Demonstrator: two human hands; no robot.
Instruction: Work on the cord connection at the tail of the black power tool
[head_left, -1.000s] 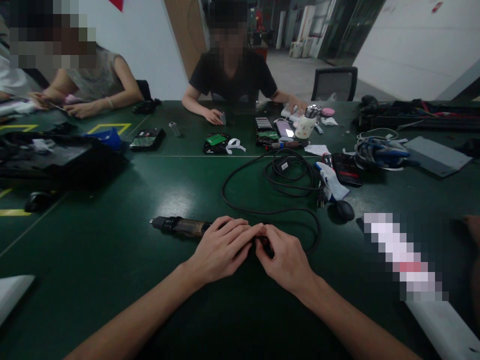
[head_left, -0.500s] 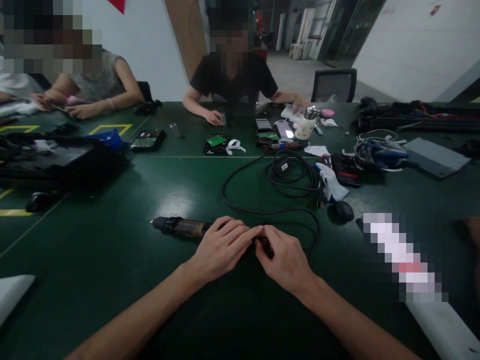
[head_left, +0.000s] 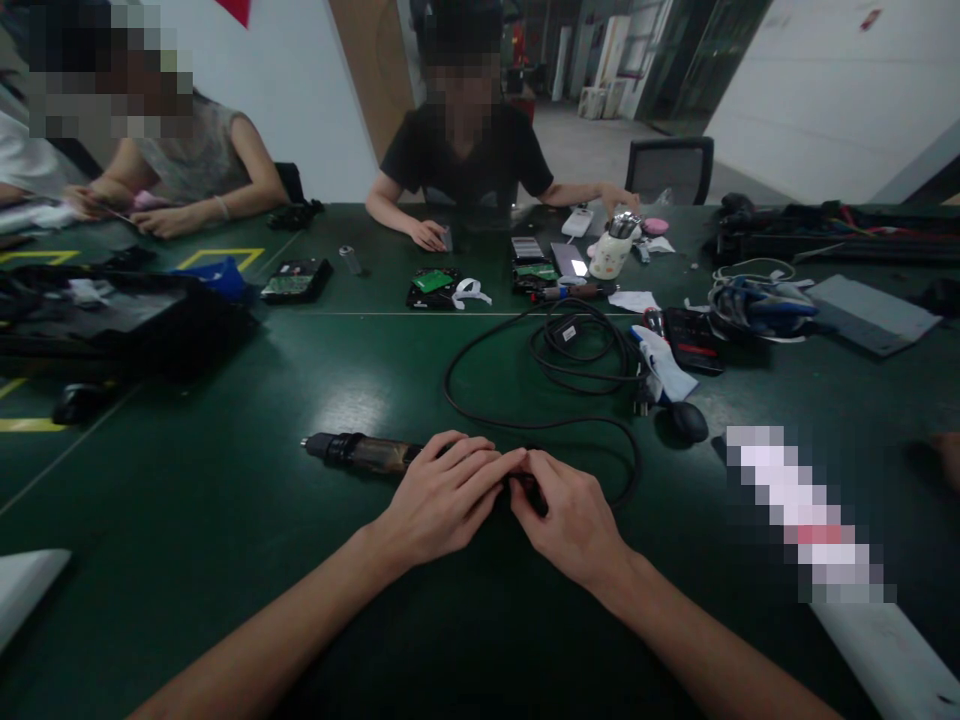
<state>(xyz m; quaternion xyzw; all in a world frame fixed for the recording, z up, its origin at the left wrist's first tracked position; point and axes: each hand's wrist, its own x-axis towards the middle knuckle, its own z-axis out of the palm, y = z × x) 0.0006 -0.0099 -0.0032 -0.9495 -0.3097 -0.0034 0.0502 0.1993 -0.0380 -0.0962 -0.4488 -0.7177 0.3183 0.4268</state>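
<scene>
At lower centre, my left hand (head_left: 442,497) and right hand (head_left: 574,512) grip one cylindrical black-and-amber electric screwdriver (head_left: 375,454), hiding its rear. Centre: one coiled black cable (head_left: 517,428). Upper right: one spotted white cup (head_left: 610,258).

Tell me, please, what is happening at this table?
A dark tool lies on the table. The person's left hand covers part of it; the right hand is curled near its back end, the exact grip hidden. A black cable loops beyond. Across, a co-worker has one hand beside a small grey object.
</scene>
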